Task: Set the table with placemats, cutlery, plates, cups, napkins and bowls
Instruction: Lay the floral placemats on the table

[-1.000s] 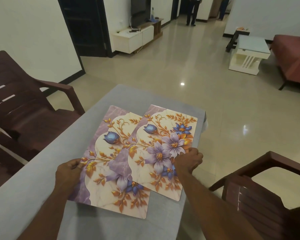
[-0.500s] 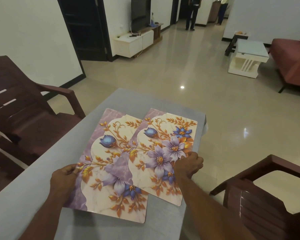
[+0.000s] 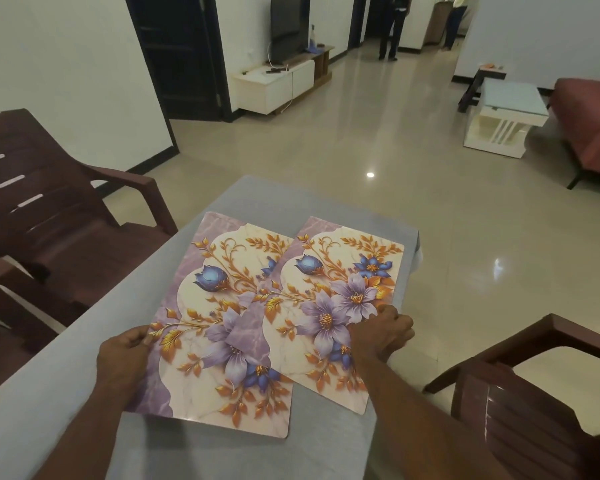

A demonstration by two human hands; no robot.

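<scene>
Two floral placemats on the grey table (image 3: 32, 403)

The left hand (image 3: 123, 358) pinches the left placemat (image 3: 205, 341); the right hand (image 3: 381, 336), fingers curled, grips the overlapping right placemat (image 3: 326, 271); brown chairs (image 3: 49, 216) flank.

We find no writing, label, brand, number or sign that can be read here. The two placemats (image 3: 222, 306) carry only a printed pattern of flowers and leaves, and the television (image 3: 289, 27) screen is dark.
</scene>
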